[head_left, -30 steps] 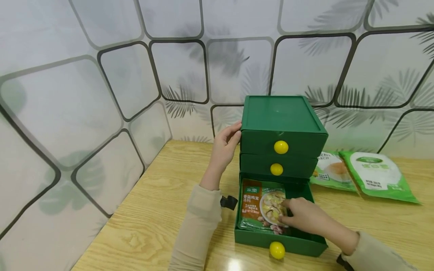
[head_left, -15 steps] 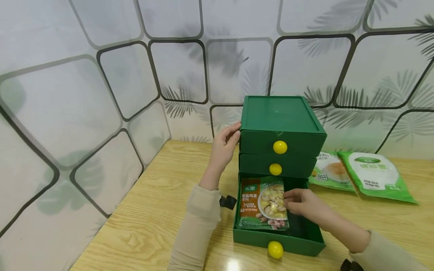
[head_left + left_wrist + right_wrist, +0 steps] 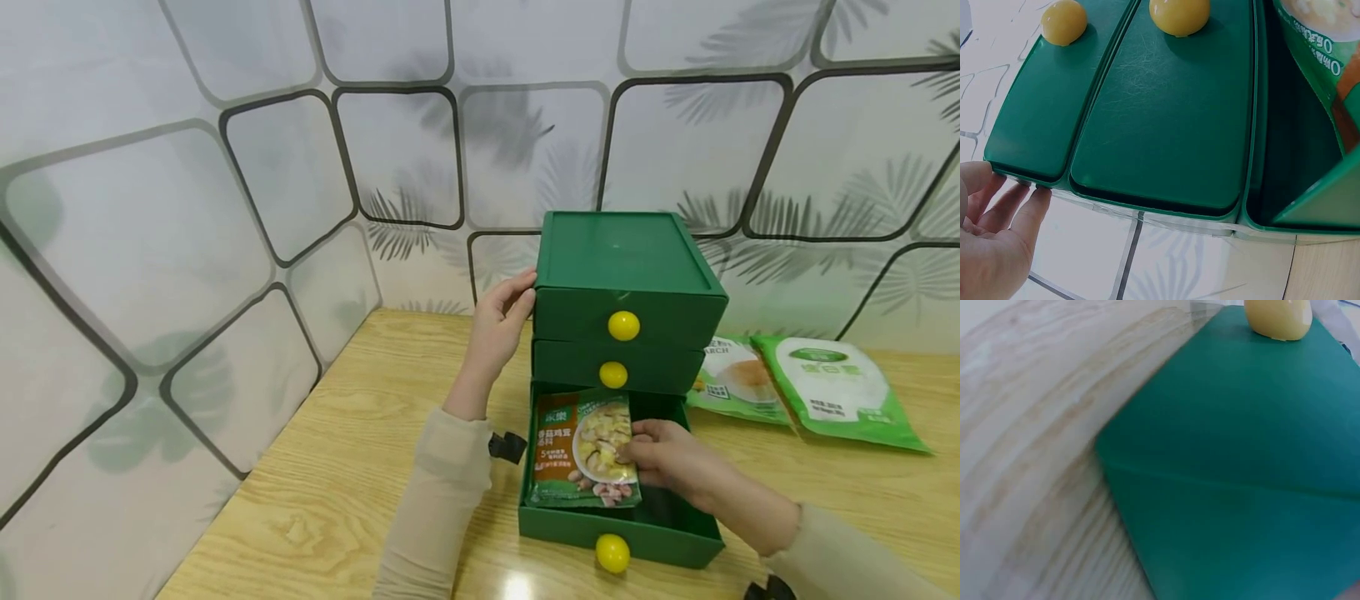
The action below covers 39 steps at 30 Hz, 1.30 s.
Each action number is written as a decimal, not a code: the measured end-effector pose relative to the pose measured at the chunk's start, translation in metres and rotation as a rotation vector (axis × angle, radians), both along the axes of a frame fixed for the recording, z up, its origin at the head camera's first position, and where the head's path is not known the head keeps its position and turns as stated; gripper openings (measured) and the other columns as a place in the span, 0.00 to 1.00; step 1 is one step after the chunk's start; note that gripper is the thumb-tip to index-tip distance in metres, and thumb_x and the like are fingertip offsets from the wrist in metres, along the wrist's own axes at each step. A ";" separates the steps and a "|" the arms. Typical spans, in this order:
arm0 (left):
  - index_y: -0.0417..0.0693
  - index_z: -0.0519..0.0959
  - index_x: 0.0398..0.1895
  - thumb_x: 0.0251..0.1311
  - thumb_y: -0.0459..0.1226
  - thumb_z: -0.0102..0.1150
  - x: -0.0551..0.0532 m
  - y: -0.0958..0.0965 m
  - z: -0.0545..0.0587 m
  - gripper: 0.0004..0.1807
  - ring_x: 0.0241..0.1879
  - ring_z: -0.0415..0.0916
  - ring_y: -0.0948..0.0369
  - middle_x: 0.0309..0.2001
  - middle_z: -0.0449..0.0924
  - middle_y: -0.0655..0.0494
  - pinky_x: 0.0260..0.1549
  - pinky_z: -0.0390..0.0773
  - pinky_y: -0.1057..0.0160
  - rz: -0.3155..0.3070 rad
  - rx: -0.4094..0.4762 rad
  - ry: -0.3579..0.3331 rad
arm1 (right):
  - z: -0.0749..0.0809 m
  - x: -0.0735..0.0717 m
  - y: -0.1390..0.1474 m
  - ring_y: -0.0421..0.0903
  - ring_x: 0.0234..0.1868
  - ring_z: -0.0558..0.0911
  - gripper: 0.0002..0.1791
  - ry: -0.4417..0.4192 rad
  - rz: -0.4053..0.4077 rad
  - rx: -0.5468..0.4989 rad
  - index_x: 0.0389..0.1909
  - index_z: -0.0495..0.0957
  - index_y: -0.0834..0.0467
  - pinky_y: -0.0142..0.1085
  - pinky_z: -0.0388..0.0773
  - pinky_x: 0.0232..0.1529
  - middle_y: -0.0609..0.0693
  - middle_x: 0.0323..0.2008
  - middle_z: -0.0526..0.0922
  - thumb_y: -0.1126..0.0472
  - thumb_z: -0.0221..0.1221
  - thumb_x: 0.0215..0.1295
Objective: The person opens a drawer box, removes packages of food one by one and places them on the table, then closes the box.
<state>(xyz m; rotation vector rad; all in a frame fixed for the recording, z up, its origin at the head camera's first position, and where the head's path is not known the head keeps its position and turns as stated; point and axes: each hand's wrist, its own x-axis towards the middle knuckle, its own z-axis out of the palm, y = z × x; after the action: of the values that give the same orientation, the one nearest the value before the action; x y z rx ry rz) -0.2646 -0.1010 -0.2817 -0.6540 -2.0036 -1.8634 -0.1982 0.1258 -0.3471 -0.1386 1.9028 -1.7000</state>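
A green drawer box [image 3: 618,250] with yellow knobs stands on the table, its bottom drawer [image 3: 585,527] pulled out. Inside that drawer lies a soup mix packet [image 3: 558,454], orange and green with a printed bowl, its right edge slightly raised. My right hand [image 3: 678,462] pinches the edge, thumb on top and the other fingers partly hidden. My left hand [image 3: 501,321] rests its fingertips on the box's upper left side; the left wrist view shows the fingers [image 3: 1032,215] along the side by the top drawer [image 3: 1038,112]. The right wrist view shows mostly the open drawer's front [image 3: 1229,406].
Two green and white bags lie at the right: a starch bag [image 3: 738,383] beside the box and a fuller white bag [image 3: 836,387]. A patterned wall stands behind the wooden table [image 3: 330,467].
My right hand has shifted from over the packet's face to its right edge and now grips it; that edge has risen a little. The left hand has stayed in place.
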 end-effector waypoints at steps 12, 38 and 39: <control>0.33 0.68 0.55 0.64 0.34 0.45 -0.008 0.002 -0.007 0.18 0.56 0.64 0.60 0.59 0.65 0.48 0.48 0.70 0.66 -0.006 0.015 0.029 | -0.008 -0.002 -0.005 0.46 0.34 0.80 0.27 -0.002 -0.030 -0.008 0.56 0.48 0.81 0.37 0.78 0.36 0.58 0.38 0.75 0.71 0.47 0.61; 0.34 0.69 0.55 0.64 0.33 0.45 -0.008 0.001 -0.008 0.18 0.55 0.65 0.61 0.58 0.65 0.48 0.48 0.70 0.66 0.001 0.023 0.017 | 0.003 0.011 0.021 0.43 0.41 0.77 0.34 -0.052 0.007 -0.200 0.58 0.37 0.82 0.35 0.75 0.43 0.52 0.40 0.76 0.72 0.46 0.60; 0.34 0.69 0.55 0.64 0.33 0.45 -0.008 0.001 -0.008 0.18 0.55 0.65 0.61 0.58 0.65 0.48 0.48 0.70 0.66 0.002 0.024 0.017 | 0.004 0.012 0.022 0.43 0.42 0.77 0.35 -0.062 0.011 -0.203 0.59 0.36 0.82 0.35 0.74 0.44 0.52 0.41 0.75 0.72 0.46 0.60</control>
<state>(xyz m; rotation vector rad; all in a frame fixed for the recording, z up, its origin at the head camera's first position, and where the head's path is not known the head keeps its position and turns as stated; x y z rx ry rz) -0.2726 -0.0998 -0.2892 -0.6587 -1.9675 -1.8719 -0.1859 0.1479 -0.3436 -0.1722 1.6801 -1.8659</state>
